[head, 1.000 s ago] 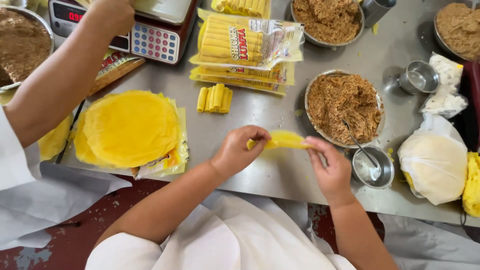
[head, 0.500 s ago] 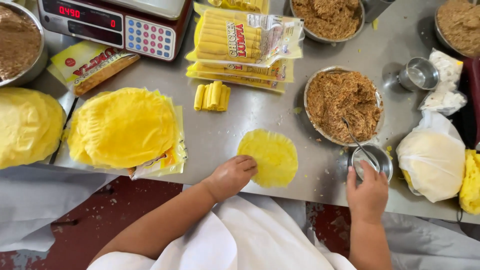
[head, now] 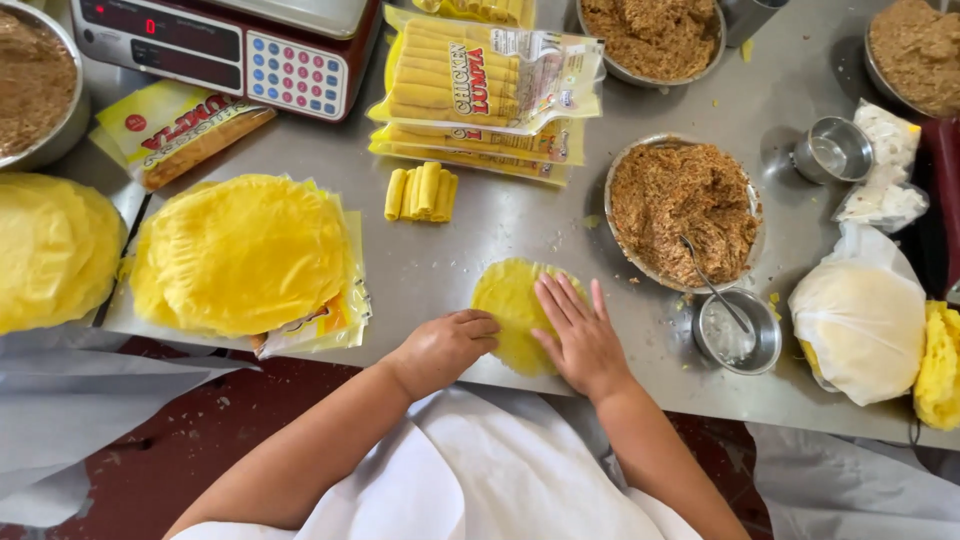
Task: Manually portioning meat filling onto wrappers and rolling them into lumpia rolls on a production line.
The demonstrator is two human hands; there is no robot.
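Leftmost, well away from the round yellow wrapper [head: 512, 310] that both hands work on, a metal bowl of brown filling [head: 35, 85] and a yellow mound [head: 50, 250] are cut off by the picture's edge. Nearer the wrapper, on its left, a stack of yellow wrappers [head: 245, 250] lies on plastic sheets, with a digital scale [head: 220, 45] beyond it, its top out of view. Between stack and wrapper the steel table [head: 440, 265] is bare — open room there, and a small row of rolled yellow sticks [head: 421, 192] sits beyond that gap.

The wrapper itself lies flat near the table's front edge. The left hand [head: 445, 345] rests loosely curled, fingertips on the wrapper's left rim, gripping nothing. The right hand [head: 578, 335] lies flat and spread on the wrapper's right half, pressing rather than holding; it hides that part of the sheet.

Just right of the wrapper stands a bowl of shredded brown filling [head: 682, 210] with a spoon [head: 715, 295] leaning from it into a small steel cup [head: 738, 332]. Farther right, a white bagged bundle [head: 860, 315] sits close to the front edge, and another yellow pile [head: 940, 365] is cropped at the frame — what it is cannot be made out
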